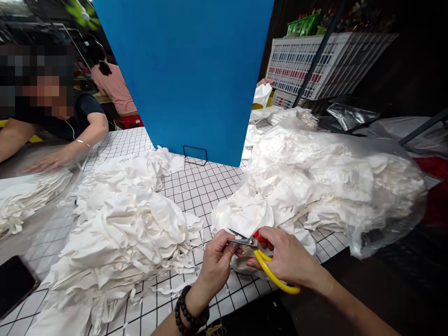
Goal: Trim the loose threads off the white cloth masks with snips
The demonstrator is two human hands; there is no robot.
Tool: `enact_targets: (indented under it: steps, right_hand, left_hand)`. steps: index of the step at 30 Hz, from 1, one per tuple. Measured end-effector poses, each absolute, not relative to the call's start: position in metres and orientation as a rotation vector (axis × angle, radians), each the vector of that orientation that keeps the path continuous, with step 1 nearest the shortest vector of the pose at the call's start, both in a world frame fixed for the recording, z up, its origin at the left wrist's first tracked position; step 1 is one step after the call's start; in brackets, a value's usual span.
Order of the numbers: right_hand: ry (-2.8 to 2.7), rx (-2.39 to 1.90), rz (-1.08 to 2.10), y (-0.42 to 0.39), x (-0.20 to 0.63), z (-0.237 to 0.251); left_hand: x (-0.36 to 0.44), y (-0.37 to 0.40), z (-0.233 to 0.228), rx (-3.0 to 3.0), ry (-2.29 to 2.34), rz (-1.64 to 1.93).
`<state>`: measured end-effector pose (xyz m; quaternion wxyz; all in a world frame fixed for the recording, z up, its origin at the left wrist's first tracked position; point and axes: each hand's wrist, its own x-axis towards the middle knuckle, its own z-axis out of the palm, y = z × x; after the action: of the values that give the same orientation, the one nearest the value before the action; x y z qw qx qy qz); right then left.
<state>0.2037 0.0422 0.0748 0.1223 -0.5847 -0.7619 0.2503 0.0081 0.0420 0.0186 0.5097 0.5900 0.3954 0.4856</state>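
Note:
Scissors (247,241) with one red and one yellow handle are in my right hand (285,254), their blades parted and pointing left. The blade tips reach the fingers of my left hand (217,256), which is closed in a pinch on the edge of a white cloth piece (245,266). My fingers hide much of that edge. Dark beaded bracelets (189,310) circle my left wrist. Just beyond my hands lie more white cloth pieces (245,214). To the left spreads a large loose heap of white cloth pieces (136,224).
A clear plastic bag (336,172) full of white cloth lies right. A tall blue board (189,79) stands on the grid-patterned table (196,182). A phone (16,284) rests at left, near a co-worker's hand (52,158) on stacked cloth. White crates (304,63) stand behind.

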Motion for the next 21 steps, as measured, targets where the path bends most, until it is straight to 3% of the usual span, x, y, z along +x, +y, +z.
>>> enact_targets:
  steps: [21]
  right_hand:
    - [-2.207,-1.596,0.695,0.042,0.214,0.056]
  left_hand:
    - [0.007,0.041,0.023,1.382,0.937,1.115]
